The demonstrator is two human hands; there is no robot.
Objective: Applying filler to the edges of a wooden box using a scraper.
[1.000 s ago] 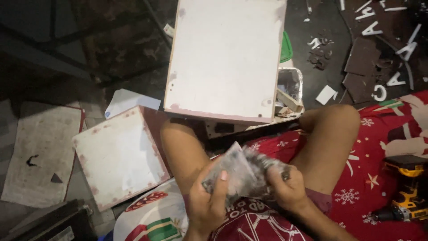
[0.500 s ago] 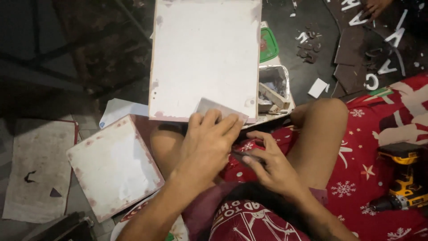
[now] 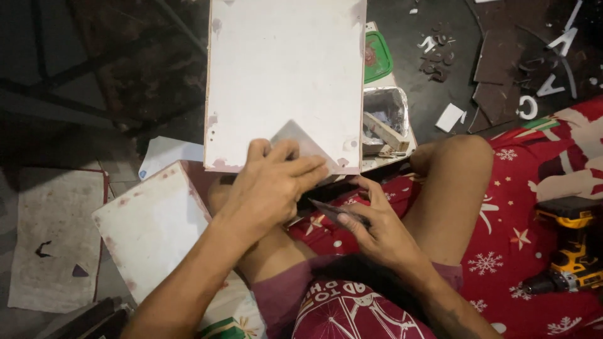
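The left hand (image 3: 273,188) has moved up and now presses a grey folded sheet (image 3: 300,143) flat on the big white board (image 3: 286,69). The right hand (image 3: 377,229) pinches a thin dark strip (image 3: 336,212) above the red snowflake cloth (image 3: 527,251).

Left hand (image 3: 273,182) lies flat, fingers spread, pressing a grey triangular sheet (image 3: 300,141) against the near edge of a large white board (image 3: 286,69). Right hand (image 3: 377,229), just beside it and lower, pinches a thin dark strip (image 3: 336,212) between thumb and fingers. A smaller white panel (image 3: 151,229) leans left of the left forearm. Open tin of wood scraps (image 3: 384,119) beyond the right hand. Yellow cordless drill (image 3: 568,251) well right, on a red snowflake-patterned cloth (image 3: 527,251).
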